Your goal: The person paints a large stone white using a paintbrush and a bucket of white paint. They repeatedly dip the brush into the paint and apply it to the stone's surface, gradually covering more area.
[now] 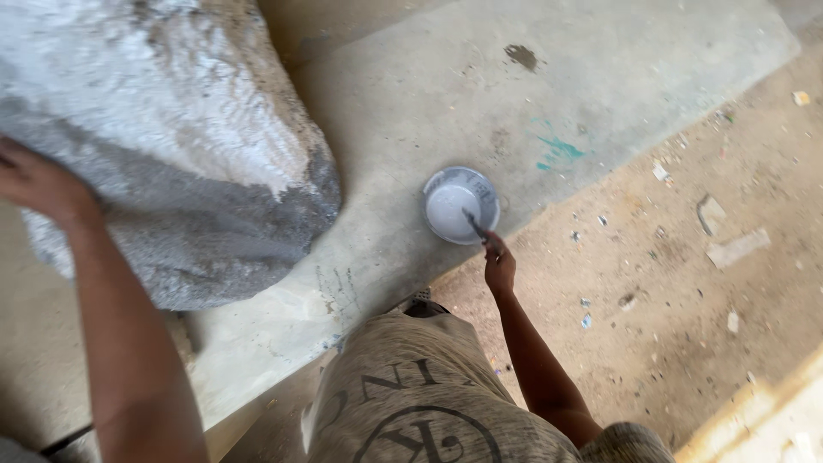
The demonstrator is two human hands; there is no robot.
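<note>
Resting at nine o'clock in the head view, the left hand [39, 184] lies flat against a big rough rounded mass [171, 146], its fingers spread and pressing the surface rather than gripping anything. This mass fills the ten and eleven o'clock part of the view; its upper side is pale white and its lower band is a darker, wet-looking grey. The left forearm runs down from the hand towards seven o'clock. Below the mass sits a concrete slab [446, 77], smooth and grey, stretching from the centre up to one o'clock, with a dark spot near twelve and a smear of teal paint just right of centre.

At the centre, on the slab's edge, stands a small round bowl [460, 204] holding pale grey-white paint. Just below it, at about five o'clock from the bowl, the right hand [499, 266] has its fingers closed around a thin brush [477, 226], whose tip reaches over the bowl's rim into the paint. At six o'clock the person's grey printed shirt [420, 394] shows.

From three to five o'clock spreads a dusty dirt floor [686, 309], strewn with small stone chips and scraps.
</note>
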